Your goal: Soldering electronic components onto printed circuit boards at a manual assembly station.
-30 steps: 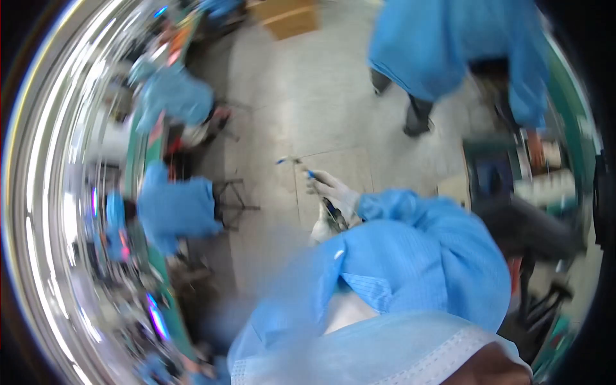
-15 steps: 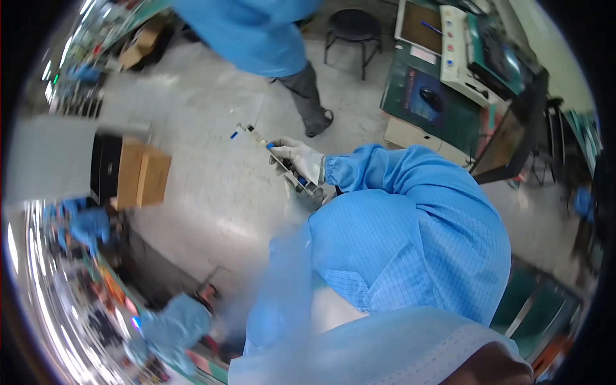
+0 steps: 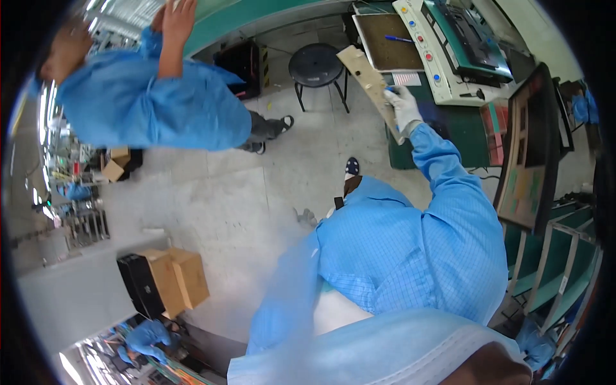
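Observation:
My right hand (image 3: pixel 403 108), in a white glove, grips a long, narrow beige circuit board (image 3: pixel 368 82). The board is tilted, with a few holes and a blue part by my fingers. It hangs over the left edge of a green-topped bench (image 3: pixel 459 138), beside a shallow brown-bottomed tray (image 3: pixel 387 43). Low in front of my body shows my left hand (image 3: pixel 307 217), gloved in grey-white. It is small and blurred, apart from the board, and its fingers cannot be made out.
The bench carries a white control box (image 3: pixel 420 48) with coloured buttons, and a monitor (image 3: pixel 529 151) stands to its right. A black stool (image 3: pixel 316 66) is left of the tray. A co-worker in blue (image 3: pixel 154 106) stands far left. Cardboard boxes (image 3: pixel 186 279) sit at lower left.
My right hand has carried the board up and right to the bench, away from my left hand. My view has turned toward the bench. The co-worker now appears farther left, hands raised.

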`<state>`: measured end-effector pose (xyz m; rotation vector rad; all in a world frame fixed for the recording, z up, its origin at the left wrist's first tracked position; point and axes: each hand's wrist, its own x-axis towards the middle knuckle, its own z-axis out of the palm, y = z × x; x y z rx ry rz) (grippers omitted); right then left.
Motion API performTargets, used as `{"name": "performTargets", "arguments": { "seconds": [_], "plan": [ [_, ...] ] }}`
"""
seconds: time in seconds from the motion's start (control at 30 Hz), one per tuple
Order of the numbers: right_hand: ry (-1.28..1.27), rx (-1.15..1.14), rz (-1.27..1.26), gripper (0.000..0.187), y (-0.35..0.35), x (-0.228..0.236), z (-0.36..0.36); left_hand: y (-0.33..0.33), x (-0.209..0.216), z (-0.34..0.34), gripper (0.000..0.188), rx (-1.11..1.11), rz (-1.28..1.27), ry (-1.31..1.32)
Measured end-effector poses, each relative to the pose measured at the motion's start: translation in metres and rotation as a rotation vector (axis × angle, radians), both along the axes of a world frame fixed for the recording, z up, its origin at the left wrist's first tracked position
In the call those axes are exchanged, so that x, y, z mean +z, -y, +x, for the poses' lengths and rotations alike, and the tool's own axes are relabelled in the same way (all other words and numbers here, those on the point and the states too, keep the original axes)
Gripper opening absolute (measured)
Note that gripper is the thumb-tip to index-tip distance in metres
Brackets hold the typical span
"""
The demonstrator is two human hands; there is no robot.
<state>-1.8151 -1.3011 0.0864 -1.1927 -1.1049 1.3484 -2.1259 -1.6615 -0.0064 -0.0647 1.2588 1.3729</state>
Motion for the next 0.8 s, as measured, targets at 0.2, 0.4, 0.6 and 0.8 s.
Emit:
{"name": "performTargets", "arguments": {
  "seconds": [0.2, 0.4, 0.6, 0.8],
  "plan": [
    [0.277, -0.239, 0.092, 0.047, -0.162, -0.007, 0.065, -0.182, 0.047, -0.002, 0.046, 0.012, -0.35, 0.046],
    [0.601, -0.495, 0.013, 0.046, -0.233, 0.028, 0.132, -0.357, 0.073, 0.035, 0.048, -0.866, 0.378, -0.74],
    [0.985, -0.645, -0.085, 0.054, -0.286, 0.034, 0.195, -0.519, 0.091, 0.093, 0.054, -0.907, -0.135, -0.663],
    [1.061, -0.79, -0.279, 0.062, -0.357, 0.035, 0.222, -0.656, 0.053, 0.109, 0.055, -1.273, -0.174, -0.846]
  ]
}}
